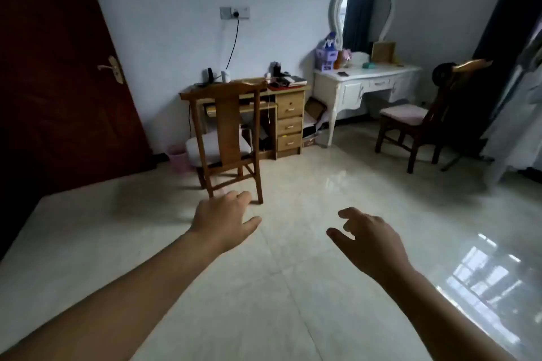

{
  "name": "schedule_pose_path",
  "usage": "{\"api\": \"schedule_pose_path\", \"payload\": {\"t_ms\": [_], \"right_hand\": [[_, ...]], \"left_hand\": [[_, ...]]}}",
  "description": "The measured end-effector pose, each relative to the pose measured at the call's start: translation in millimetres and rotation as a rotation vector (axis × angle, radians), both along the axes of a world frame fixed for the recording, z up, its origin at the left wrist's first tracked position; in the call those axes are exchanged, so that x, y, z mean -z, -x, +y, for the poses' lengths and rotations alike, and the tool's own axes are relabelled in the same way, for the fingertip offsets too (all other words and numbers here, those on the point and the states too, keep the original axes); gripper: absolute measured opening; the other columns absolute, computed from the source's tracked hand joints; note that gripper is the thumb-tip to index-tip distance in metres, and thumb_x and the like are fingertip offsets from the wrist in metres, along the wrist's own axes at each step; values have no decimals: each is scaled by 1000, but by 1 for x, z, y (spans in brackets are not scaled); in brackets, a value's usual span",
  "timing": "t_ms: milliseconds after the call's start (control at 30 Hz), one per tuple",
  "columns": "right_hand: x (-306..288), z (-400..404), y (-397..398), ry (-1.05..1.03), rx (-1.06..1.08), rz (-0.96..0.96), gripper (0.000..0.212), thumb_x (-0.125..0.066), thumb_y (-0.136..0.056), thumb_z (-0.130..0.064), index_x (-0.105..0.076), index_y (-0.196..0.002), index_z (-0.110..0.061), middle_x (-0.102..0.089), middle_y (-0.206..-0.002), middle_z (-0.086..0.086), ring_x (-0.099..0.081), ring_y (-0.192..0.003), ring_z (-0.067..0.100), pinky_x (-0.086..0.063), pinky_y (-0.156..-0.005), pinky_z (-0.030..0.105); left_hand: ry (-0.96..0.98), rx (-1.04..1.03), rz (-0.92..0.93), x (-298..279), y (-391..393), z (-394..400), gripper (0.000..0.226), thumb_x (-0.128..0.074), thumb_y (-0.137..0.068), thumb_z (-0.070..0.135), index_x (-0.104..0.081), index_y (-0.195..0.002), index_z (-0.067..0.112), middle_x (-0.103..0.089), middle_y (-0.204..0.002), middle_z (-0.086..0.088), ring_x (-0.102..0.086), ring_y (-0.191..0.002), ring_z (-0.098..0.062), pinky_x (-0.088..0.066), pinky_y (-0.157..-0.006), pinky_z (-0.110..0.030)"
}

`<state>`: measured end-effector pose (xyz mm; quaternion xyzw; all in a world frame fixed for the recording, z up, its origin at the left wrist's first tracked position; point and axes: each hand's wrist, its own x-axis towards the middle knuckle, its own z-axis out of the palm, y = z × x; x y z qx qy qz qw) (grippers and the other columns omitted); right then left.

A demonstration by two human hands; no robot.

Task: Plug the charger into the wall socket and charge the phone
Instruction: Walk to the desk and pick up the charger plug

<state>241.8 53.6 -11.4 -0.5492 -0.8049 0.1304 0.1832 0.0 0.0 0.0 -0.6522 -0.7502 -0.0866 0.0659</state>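
Observation:
The wall socket (234,12) is high on the far wall above a wooden desk (289,91). A white plug (235,13) sits in it, and a black cable (233,47) hangs from it down to the desk. A dark flat thing that may be a phone (342,74) lies on the white dressing table (366,72); it is too small to be sure. My left hand (224,218) and my right hand (371,239) are stretched out over the floor, far from the desk. Both hold nothing, fingers loosely apart.
A wooden chair (227,126) stands in front of the desk. A second chair (410,123) with a pink cushion sits by the dressing table under an oval mirror (365,13). A dark red door (58,67) fills the left. A pink bin (179,157) stands by the desk.

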Motion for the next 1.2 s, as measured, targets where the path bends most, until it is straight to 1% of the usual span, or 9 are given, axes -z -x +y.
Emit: {"api": "schedule_pose_path", "payload": {"t_ms": [100,167,267,367,600,733,867,1000,1200], "right_hand": [[34,40,27,46,2,72,41,-60,-81,-46,-55,-116,-26,-71,-105,-3,-63,-98,18,-44,-72,27],[52,72,48,116,13,72,41,-60,-81,-46,-55,-116,-26,-70,-106,-3,-63,-100,17,-47,-75,28],[66,123,74,190,44,55,42,-60,-82,-46,-54,-118,-25,-70,-106,-2,-63,-100,16,-49,-78,29],[71,182,86,235,92,58,41,-60,-83,-44,-54,-117,-23,-69,-105,-1,-63,-98,18,-51,-80,31],[81,317,67,269,189,95,41,-61,-82,-43,-55,-117,-22,-69,-106,0,-63,-98,20,-52,-81,35],[90,416,53,274,170,118,41,-61,-82,-42,-55,-117,-21,-68,-106,2,-62,-97,21,-52,-81,35],[89,525,39,307,122,77,42,-60,-83,-43,-53,-120,-22,-68,-109,1,-61,-102,19,-48,-78,30],[87,615,43,334,67,70,43,-60,-82,-43,-54,-119,-23,-68,-109,1,-62,-102,16,-44,-72,26],[98,748,82,337,-66,46,43,-62,-81,-43,-55,-118,-22,-69,-109,2,-63,-101,18,-46,-73,27]], "left_hand": [[37,-50,-35,34,30,32,47,-46,-83,57,-54,-113,22,-67,-109,0,-63,-95,-23,-48,-71,-33],[63,-95,-91,56,53,57,46,-47,-82,57,-57,-110,21,-68,-106,0,-64,-92,-23,-49,-72,-32],[72,-131,-176,79,80,104,45,-49,-83,55,-57,-114,23,-69,-108,1,-66,-93,-20,-46,-68,-28],[150,-134,-208,93,96,166,45,-48,-85,53,-55,-117,23,-68,-113,2,-64,-97,-19,-43,-69,-27],[271,-70,-289,104,72,330,44,-49,-87,47,-53,-122,22,-65,-120,-1,-61,-103,-20,-51,-80,-32],[290,-49,-313,109,46,432,43,-50,-86,47,-53,-122,23,-64,-121,-1,-61,-104,-21,-50,-80,-33],[291,-154,-373,102,31,527,43,-51,-85,48,-53,-121,24,-64,-120,0,-60,-105,-19,-47,-78,-31],[280,-248,-440,93,33,598,42,-52,-84,49,-54,-119,26,-63,-120,2,-59,-105,-18,-46,-77,-31],[238,-404,-478,97,73,690,35,-55,-84,46,-57,-114,27,-65,-114,3,-59,-103,-18,-49,-78,-33]]}}
